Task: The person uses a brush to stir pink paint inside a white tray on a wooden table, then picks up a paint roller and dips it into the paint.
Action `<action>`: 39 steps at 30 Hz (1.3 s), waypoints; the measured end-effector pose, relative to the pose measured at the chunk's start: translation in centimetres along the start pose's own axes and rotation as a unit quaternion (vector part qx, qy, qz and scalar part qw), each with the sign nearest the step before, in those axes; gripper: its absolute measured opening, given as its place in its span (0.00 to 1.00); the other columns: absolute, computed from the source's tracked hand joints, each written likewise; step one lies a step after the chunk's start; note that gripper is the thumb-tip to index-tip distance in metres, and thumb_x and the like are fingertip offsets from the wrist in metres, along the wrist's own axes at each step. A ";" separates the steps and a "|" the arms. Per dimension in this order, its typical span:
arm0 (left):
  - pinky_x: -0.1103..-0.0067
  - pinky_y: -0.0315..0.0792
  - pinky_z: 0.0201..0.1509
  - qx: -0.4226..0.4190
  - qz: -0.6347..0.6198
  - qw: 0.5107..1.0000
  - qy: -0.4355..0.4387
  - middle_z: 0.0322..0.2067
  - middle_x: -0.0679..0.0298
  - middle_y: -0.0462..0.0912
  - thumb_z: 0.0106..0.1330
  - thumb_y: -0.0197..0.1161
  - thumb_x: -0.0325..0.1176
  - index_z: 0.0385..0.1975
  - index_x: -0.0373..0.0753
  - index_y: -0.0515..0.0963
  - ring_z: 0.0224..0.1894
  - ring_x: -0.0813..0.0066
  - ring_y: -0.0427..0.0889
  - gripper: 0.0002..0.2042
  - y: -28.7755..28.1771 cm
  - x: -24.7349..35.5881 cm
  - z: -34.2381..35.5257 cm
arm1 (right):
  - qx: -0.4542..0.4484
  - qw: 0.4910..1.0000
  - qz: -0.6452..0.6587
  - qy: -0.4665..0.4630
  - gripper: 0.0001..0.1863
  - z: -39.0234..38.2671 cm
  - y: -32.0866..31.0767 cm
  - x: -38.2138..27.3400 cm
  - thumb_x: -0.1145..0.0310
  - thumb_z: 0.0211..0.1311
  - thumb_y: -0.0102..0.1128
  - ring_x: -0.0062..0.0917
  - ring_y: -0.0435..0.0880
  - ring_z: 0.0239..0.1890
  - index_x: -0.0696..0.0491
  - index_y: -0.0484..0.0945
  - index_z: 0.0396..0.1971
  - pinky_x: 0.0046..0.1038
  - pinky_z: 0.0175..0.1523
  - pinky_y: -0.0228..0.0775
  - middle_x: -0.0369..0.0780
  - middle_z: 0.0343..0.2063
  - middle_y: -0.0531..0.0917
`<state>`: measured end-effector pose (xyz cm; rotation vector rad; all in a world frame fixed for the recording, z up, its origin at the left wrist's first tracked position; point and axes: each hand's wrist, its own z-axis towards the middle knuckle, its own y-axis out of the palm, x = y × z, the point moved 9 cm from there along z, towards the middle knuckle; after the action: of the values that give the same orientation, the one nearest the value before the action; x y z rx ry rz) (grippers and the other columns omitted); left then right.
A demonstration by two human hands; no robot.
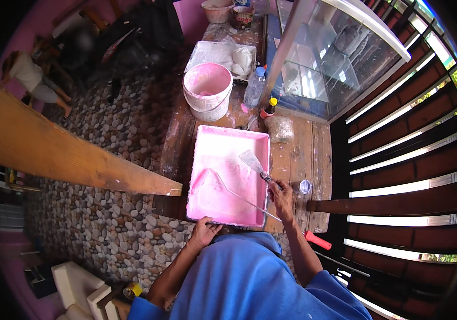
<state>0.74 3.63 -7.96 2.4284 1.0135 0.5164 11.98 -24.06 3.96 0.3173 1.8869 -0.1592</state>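
A paint tray (pixel 199 160), white with pink paint, lies in front of me on a wooden table. My left hand (pixel 205 232) grips its near rim at the lower left, fingers partly hidden by the tray's edge. In my right hand (pixel 281 200) is a putty knife (pixel 250 159), closed in my fingers by its dark, paint-stained handle. Its flat blade points to the upper left over the tray. A paint roller (pixel 207 180) rests in the tray, its sleeve covered in pink. The roller's wire runs under my right forearm to a red handle (pixel 318 240) beyond the tray's right side.
Beyond the tray stand a pink-stained bucket (pixel 208 104), a clear bottle (pixel 255 88), a small yellow-capped bottle (pixel 269 108) and a plastic bag (pixel 279 129). A small jar (pixel 302 186) sits right. A wooden post (pixel 79 152) rises left; a glass cabinet (pixel 319 69) stands far right.
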 end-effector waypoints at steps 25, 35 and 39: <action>0.65 0.69 0.53 0.036 -0.001 0.999 -0.013 0.36 0.60 0.74 0.58 0.53 0.31 0.36 0.38 0.70 0.43 0.65 0.73 0.08 -1.0 0.1 0.0 | -0.104 0.985 0.098 -0.099 0.14 27.7 19.7 -20.1 0.65 0.61 0.51 0.25 0.80 0.33 0.55 0.73 0.44 0.25 0.35 0.68 0.37 0.34 0.81; 0.60 0.57 0.63 0.096 -0.058 0.994 -0.006 0.51 0.53 0.67 0.60 0.50 0.37 0.50 0.33 0.63 0.57 0.58 0.65 0.21 0.3 -0.1 -0.9 | -0.175 0.971 -0.067 -0.152 0.16 46.2 22.8 -14.6 0.74 0.39 0.64 0.32 0.81 0.37 0.59 0.74 0.32 0.33 0.36 0.71 0.46 0.33 0.79; 0.61 0.61 0.61 0.067 -0.037 0.997 -0.027 0.52 0.56 0.68 0.56 0.57 0.40 0.52 0.36 0.63 0.56 0.60 0.67 0.25 2.3 0.0 -0.2 | -0.131 0.975 0.005 -0.179 0.26 47.7 17.8 -15.0 0.70 0.51 0.56 0.38 0.77 0.43 0.61 0.64 0.52 0.44 0.42 0.68 0.51 0.45 0.74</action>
<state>1.99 2.24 -6.58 2.4941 1.1442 0.3668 65.02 -21.82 2.97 0.1087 1.5254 0.0391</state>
